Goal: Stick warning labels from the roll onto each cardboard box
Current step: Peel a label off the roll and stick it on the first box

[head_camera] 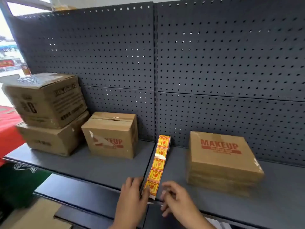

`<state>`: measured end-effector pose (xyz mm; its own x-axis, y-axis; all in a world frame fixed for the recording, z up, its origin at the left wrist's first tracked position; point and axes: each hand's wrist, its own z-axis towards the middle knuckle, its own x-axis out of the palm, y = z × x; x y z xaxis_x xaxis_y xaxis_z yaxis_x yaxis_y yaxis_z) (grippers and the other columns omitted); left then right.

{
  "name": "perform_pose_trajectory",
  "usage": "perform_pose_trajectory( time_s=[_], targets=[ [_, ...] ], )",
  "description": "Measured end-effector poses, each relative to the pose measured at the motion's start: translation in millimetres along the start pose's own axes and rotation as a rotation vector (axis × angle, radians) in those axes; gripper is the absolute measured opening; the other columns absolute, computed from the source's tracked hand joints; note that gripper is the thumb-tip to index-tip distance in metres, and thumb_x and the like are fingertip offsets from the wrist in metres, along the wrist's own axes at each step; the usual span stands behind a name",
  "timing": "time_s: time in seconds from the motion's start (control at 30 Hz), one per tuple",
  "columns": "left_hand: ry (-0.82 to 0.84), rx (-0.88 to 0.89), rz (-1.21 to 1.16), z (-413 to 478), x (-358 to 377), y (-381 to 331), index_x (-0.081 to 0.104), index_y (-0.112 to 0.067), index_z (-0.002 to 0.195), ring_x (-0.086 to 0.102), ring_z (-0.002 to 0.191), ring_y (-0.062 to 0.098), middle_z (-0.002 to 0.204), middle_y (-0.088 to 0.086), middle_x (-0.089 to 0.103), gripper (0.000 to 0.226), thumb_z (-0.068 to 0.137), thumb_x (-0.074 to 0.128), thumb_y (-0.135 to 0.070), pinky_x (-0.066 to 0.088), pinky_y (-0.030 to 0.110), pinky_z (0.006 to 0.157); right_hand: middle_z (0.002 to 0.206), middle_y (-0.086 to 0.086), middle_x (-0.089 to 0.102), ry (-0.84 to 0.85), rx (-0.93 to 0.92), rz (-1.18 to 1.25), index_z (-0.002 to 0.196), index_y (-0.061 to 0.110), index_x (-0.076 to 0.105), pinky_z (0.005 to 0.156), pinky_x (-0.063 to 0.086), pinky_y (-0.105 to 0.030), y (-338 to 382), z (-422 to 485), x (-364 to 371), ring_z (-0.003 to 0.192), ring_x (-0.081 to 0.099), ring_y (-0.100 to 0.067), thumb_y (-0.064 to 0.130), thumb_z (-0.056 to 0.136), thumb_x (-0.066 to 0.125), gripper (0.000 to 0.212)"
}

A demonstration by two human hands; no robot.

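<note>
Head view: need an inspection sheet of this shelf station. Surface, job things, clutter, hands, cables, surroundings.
Surface: dark grey metal shelf, two panels meeting at a seam.
Job's things: roll of yellow-and-red warning labels upright at back, its label strip run out to the front edge; printed brown cardboard box stacked on a wider cardboard box, left; small MAKEUP box centre, torn white remnant on front; flat MAKEUP box right. No yellow label on visible faces.
Clutter: loose cardboard sheet below the shelf.
Hands: left hand holds the strip's end; right hand beside it, blurred, grip unclear.
Cables: nothing seen.
Surroundings: dark perforated back panel; bright window left.
</note>
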<state>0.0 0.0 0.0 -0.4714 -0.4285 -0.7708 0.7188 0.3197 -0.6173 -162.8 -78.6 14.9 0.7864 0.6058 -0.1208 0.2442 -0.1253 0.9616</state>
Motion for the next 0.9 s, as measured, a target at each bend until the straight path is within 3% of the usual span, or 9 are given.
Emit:
perform_pose_trajectory(
  time_s=[0.1, 0.17, 0.23, 0.3, 0.5, 0.6, 0.67, 0.77, 0.9],
  targets=[
    [0.102, -0.041, 0.140, 7.1, 3.5, 1.6, 0.051, -0.027, 0.141, 0.051, 0.120, 0.023, 0.125, -0.002, 0.047, 0.047, 0.099, 0.060, -0.047, 0.042, 0.029, 0.097, 0.095, -0.009, 0.067, -0.043, -0.035, -0.180, 0.110, 0.025, 0.061, 0.058, 0.062, -0.036, 5.8, 10.7, -0.1, 0.063, 0.067, -0.019, 0.009, 0.102, 0.056, 0.019],
    [0.161, -0.050, 0.186, 9.1, 2.8, -0.8, 0.048, -0.029, 0.144, 0.049, 0.123, 0.022, 0.131, -0.001, 0.045, 0.050, 0.099, 0.060, -0.047, 0.040, 0.028, 0.098, 0.095, -0.001, 0.068, -0.068, -0.081, -0.370, 0.113, 0.028, 0.063, 0.058, 0.057, -0.025, 12.3, 12.7, -1.0, 0.065, 0.066, -0.012, 0.016, 0.100, 0.057, 0.018],
    [0.190, -0.046, 0.184, 11.5, 2.8, -0.4, 0.052, -0.029, 0.140, 0.051, 0.122, 0.022, 0.126, -0.003, 0.047, 0.049, 0.097, 0.065, -0.047, 0.042, 0.028, 0.098, 0.099, 0.006, 0.067, -0.096, -0.120, -0.552, 0.115, 0.026, 0.065, 0.061, 0.048, -0.014, 15.3, 15.2, -1.6, 0.075, 0.064, -0.007, 0.020, 0.098, 0.060, 0.019],
    [0.191, -0.046, 0.150, 14.1, 2.5, 2.2, 0.059, -0.029, 0.134, 0.057, 0.115, 0.020, 0.114, -0.007, 0.047, 0.047, 0.093, 0.070, -0.048, 0.048, 0.029, 0.095, 0.095, 0.006, 0.064, -0.112, -0.142, -0.630, 0.107, 0.023, 0.067, 0.060, 0.043, -0.014, 16.5, 15.9, -2.1, 0.077, 0.060, -0.005, 0.023, 0.097, 0.061, 0.012],
    [0.193, -0.055, 0.067, 17.6, -0.9, 3.8, 0.066, -0.037, 0.124, 0.060, 0.102, 0.009, 0.105, -0.015, 0.052, 0.038, 0.089, 0.076, -0.047, 0.054, 0.029, 0.087, 0.074, 0.006, 0.064, -0.124, -0.124, -0.625, 0.089, 0.018, 0.069, 0.058, 0.042, -0.020, 11.3, 22.9, -1.9, 0.065, 0.057, -0.006, 0.028, 0.094, 0.067, 0.011],
    [0.180, -0.085, -0.007, 16.3, -2.0, -0.6, 0.066, -0.037, 0.100, 0.061, 0.091, 0.006, 0.096, -0.012, 0.058, 0.024, 0.083, 0.081, -0.045, 0.054, 0.027, 0.082, 0.074, 0.005, 0.067, -0.122, -0.114, -0.596, 0.087, 0.018, 0.067, 0.054, 0.042, -0.020, 11.6, 24.7, -2.0, 0.061, 0.056, -0.004, 0.038, 0.092, 0.072, 0.020],
    [0.149, -0.120, -0.121, 13.6, -1.2, -2.8, 0.061, -0.034, 0.091, 0.064, 0.081, 0.007, 0.087, -0.007, 0.065, 0.028, 0.080, 0.085, -0.043, 0.055, 0.026, 0.075, 0.078, 0.005, 0.068, -0.107, -0.114, -0.564, 0.089, 0.023, 0.064, 0.055, 0.042, -0.020, 12.9, 23.2, -0.5, 0.064, 0.059, -0.003, 0.043, 0.091, 0.073, 0.022],
    [0.118, -0.153, -0.296, 8.9, -1.7, -6.0, 0.061, -0.032, 0.093, 0.069, 0.072, 0.009, 0.080, -0.002, 0.072, 0.029, 0.080, 0.087, -0.037, 0.059, 0.033, 0.071, 0.080, 0.004, 0.068, -0.130, -0.143, -0.518, 0.092, 0.028, 0.059, 0.061, 0.045, -0.022, 10.1, 21.1, 1.3, 0.071, 0.063, -0.005, 0.045, 0.092, 0.071, 0.021],
    [0.116, -0.165, -0.539, 4.6, -8.2, -14.6, 0.067, -0.029, 0.107, 0.074, 0.081, 0.008, 0.086, -0.001, 0.078, 0.028, 0.087, 0.084, -0.022, 0.058, 0.032, 0.079, 0.081, 0.003, 0.063, -0.208, -0.159, -0.421, 0.104, 0.028, 0.051, 0.065, 0.046, -0.024, 5.0, 21.2, 1.2, 0.072, 0.060, -0.003, 0.041, 0.094, 0.072, 0.026]
  ],
)
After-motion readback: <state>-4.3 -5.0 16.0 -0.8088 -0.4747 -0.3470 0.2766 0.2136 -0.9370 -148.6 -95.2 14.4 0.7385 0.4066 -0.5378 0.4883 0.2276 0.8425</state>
